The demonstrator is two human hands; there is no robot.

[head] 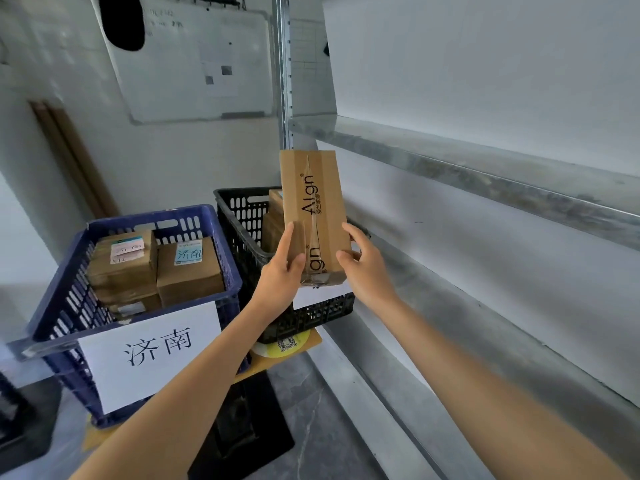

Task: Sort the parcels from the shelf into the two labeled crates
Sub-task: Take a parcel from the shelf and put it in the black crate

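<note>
Head view: tall brown cardboard parcel [313,216], taped seam, "Algn" print, upright over the black crate [242,220]. Left hand [282,271] grips its lower left, right hand [367,268] its lower right edge. Blue crate [69,306] just left. Shelf [450,161] edge near on the right, not touching.

Bare left forearm [197,382] and right forearm [485,379], slim wrists, left hand [280,271], right hand [367,268], long slender fingers [285,237].
</note>
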